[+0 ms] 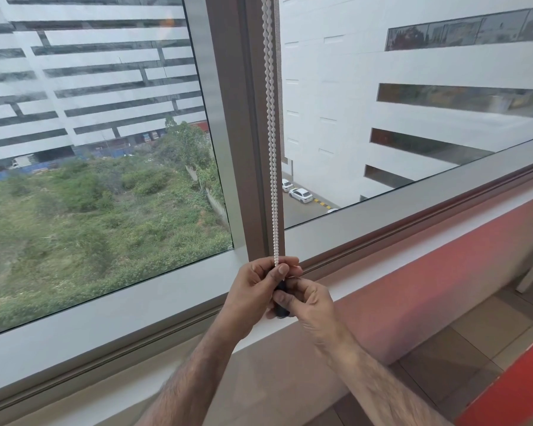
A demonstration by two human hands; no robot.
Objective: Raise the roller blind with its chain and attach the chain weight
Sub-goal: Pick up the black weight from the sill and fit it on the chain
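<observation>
Room: big window, grey sill (111, 324), brown mullion (243, 133), red wall below, tiled floor | chain (271, 133): white beads, doubled, hanging vertical down the mullion | chain weight (281, 307): dark, long axis upright, right at chain's foot | left hand (259, 290): pinching chain end | right hand (308, 302): gripping the weight.

head cam | faces forward-down | near window frame (243, 149) | single view

We see the chain (270, 127) cut off at the top edge, and our fingers (285, 269) hide most of the black weight (281, 310).
</observation>
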